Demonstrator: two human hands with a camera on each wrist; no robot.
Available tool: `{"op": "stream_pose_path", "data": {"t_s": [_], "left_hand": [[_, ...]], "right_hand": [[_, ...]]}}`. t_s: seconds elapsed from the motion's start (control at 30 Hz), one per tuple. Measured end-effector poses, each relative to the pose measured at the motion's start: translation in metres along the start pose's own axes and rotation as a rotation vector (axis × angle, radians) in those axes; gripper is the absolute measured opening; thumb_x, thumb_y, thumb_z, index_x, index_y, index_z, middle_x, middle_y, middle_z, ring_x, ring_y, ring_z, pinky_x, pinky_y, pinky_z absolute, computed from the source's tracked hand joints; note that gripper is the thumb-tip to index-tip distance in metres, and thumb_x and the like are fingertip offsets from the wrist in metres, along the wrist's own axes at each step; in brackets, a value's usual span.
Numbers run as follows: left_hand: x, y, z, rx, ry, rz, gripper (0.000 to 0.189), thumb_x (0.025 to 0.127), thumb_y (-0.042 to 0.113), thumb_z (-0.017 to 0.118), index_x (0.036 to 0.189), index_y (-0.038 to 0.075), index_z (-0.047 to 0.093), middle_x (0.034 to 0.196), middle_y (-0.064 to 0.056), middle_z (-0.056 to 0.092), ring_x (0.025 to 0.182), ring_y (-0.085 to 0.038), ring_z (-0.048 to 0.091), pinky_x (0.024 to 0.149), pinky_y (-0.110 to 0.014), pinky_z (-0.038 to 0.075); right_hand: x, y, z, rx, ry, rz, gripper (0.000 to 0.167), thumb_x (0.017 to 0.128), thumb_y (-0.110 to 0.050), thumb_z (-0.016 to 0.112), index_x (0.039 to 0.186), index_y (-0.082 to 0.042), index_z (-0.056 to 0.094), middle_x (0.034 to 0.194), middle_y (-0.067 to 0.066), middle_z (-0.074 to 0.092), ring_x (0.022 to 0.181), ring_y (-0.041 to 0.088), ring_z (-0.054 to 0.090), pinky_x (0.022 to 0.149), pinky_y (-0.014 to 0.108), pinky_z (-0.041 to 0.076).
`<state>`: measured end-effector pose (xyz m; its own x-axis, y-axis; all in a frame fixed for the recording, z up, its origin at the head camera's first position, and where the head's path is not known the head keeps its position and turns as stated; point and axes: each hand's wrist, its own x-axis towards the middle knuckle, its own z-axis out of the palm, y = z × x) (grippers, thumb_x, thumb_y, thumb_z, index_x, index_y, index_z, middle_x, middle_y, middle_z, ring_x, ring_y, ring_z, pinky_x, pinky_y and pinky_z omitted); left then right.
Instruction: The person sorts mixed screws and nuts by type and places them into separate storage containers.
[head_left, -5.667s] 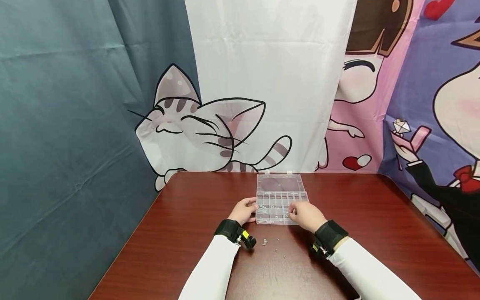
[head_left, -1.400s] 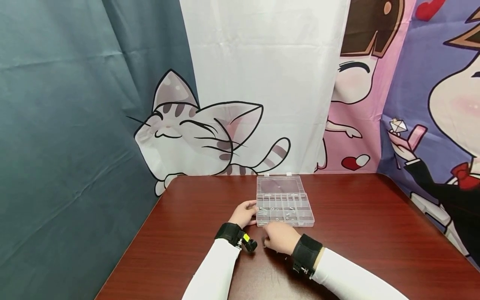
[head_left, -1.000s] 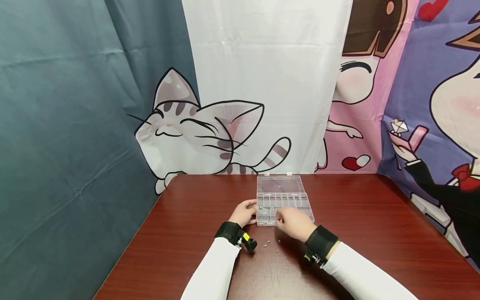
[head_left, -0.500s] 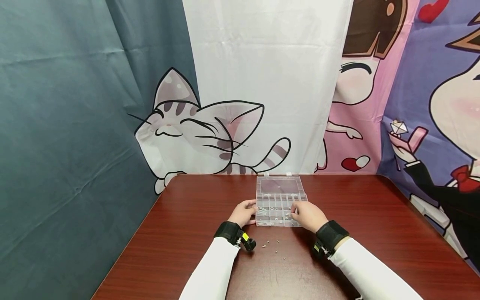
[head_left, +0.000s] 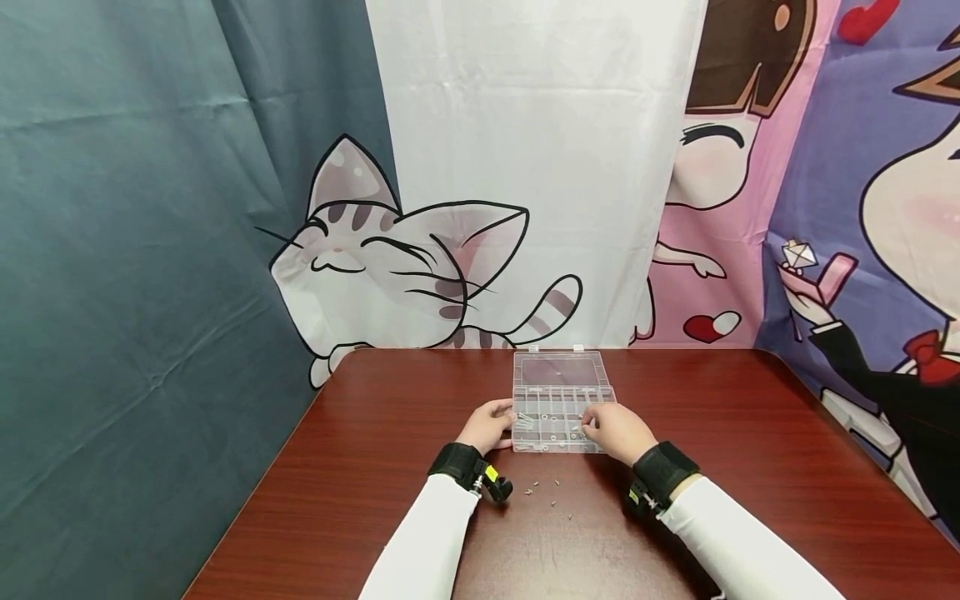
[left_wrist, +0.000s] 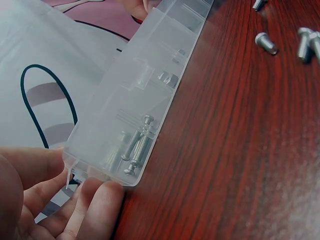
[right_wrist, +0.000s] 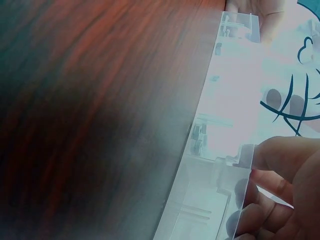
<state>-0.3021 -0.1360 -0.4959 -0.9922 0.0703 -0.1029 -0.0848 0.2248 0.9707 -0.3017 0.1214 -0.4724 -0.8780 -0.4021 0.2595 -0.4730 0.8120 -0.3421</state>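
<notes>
A clear plastic compartment box [head_left: 551, 405] lies on the table with its lid folded back. My left hand [head_left: 483, 427] holds the box's left end, thumb and fingers about the corner in the left wrist view. Long screws [left_wrist: 136, 150] lie in the compartment nearest that hand, and nuts [left_wrist: 168, 79] sit further along. My right hand [head_left: 619, 432] is over the right-hand compartments, its thumb and curled fingers [right_wrist: 240, 220] at the box. Whether anything is between those fingertips is hidden. Several small screws [left_wrist: 265, 43] lie loose on the table in front of the box.
The brown wooden table [head_left: 390, 467] ends just behind the open lid [head_left: 558, 368]. Printed fabric with a cartoon cat [head_left: 375, 258] hangs beyond it. Each wrist wears a black strap [head_left: 453, 462] with a small camera.
My right hand went from the loose screws in front of the box to the right-hand compartments, and has stayed there for the last half second. My left hand keeps its hold.
</notes>
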Motion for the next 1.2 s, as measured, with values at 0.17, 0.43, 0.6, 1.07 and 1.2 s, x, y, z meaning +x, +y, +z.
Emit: {"op": "stream_pose_path", "data": {"t_s": [0.17, 0.43, 0.6, 1.07, 1.2], "left_hand": [[0.001, 0.000, 0.000, -0.006, -0.002, -0.005, 0.042, 0.102, 0.012, 0.054, 0.143, 0.002, 0.050, 0.128, -0.015, 0.061, 0.103, -0.022, 0.065, 0.073, -0.034, 0.059], [0.001, 0.000, 0.000, -0.006, 0.000, 0.003, 0.043, 0.102, 0.011, 0.055, 0.144, 0.004, 0.050, 0.130, -0.015, 0.060, 0.104, -0.023, 0.064, 0.073, -0.034, 0.059], [0.002, -0.001, 0.001, -0.008, 0.003, -0.001, 0.043, 0.102, 0.011, 0.055, 0.144, 0.004, 0.050, 0.129, -0.015, 0.060, 0.103, -0.022, 0.064, 0.072, -0.033, 0.059], [0.000, 0.000, 0.001, -0.002, 0.009, 0.006, 0.043, 0.102, 0.011, 0.055, 0.144, 0.004, 0.050, 0.130, -0.016, 0.060, 0.103, -0.023, 0.064, 0.072, -0.033, 0.059], [0.000, 0.000, 0.001, 0.003, 0.007, 0.009, 0.044, 0.101, 0.012, 0.056, 0.144, 0.004, 0.050, 0.131, -0.016, 0.059, 0.104, -0.024, 0.064, 0.073, -0.034, 0.059]], "right_hand": [[-0.004, -0.003, -0.002, 0.002, 0.015, 0.010, 0.006, 0.087, -0.013, 0.072, 0.082, -0.013, 0.071, 0.075, -0.003, 0.061, 0.066, 0.013, 0.052, 0.064, 0.033, 0.048], [-0.023, -0.012, -0.005, -0.020, 0.079, -0.043, 0.006, 0.086, -0.016, 0.073, 0.089, -0.012, 0.070, 0.090, 0.002, 0.059, 0.072, 0.015, 0.058, 0.069, 0.036, 0.053], [-0.036, -0.022, -0.007, -0.035, 0.034, -0.195, 0.003, 0.085, -0.016, 0.074, 0.086, -0.014, 0.071, 0.083, -0.006, 0.062, 0.075, 0.010, 0.061, 0.068, 0.033, 0.054], [-0.062, -0.056, -0.008, -0.095, -0.256, -0.555, 0.013, 0.078, -0.018, 0.081, 0.074, -0.024, 0.070, 0.071, -0.018, 0.055, 0.066, -0.004, 0.050, 0.062, 0.017, 0.045], [-0.063, -0.057, -0.003, -0.118, -0.249, -0.569, 0.016, 0.078, -0.018, 0.082, 0.073, -0.025, 0.068, 0.073, -0.019, 0.055, 0.066, -0.004, 0.051, 0.061, 0.016, 0.044]]}}
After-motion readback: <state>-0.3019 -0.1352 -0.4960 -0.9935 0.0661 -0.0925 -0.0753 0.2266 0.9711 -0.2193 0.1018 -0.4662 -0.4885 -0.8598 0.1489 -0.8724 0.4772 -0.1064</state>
